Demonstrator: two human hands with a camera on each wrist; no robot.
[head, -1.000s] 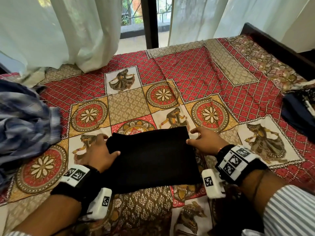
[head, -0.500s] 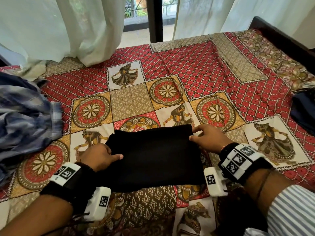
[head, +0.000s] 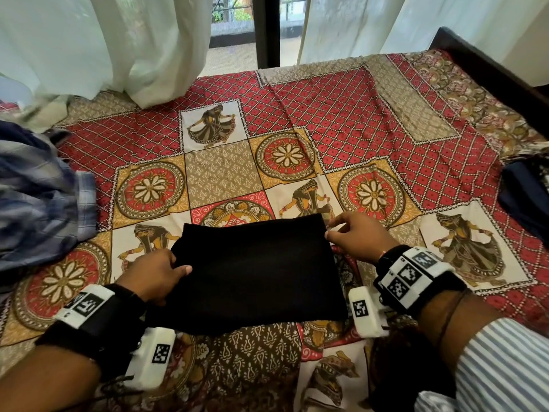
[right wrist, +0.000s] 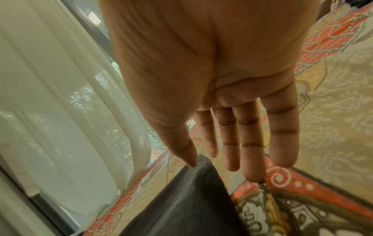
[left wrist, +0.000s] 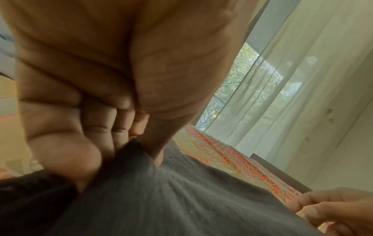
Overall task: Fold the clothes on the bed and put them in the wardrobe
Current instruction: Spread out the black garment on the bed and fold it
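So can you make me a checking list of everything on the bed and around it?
Surface: bed under a red and yellow patterned sheet.
Job's things: black cloth, folded into a flat rectangle, lies near the front edge.
Clutter: blue checked shirt heaped at the left; dark clothes at the right edge.
Hands: left hand grips the cloth's left edge; right hand has straight fingers, thumb touching the far right corner.
Cables: nothing seen for sure.
Surroundings: white curtains and a window behind the bed.
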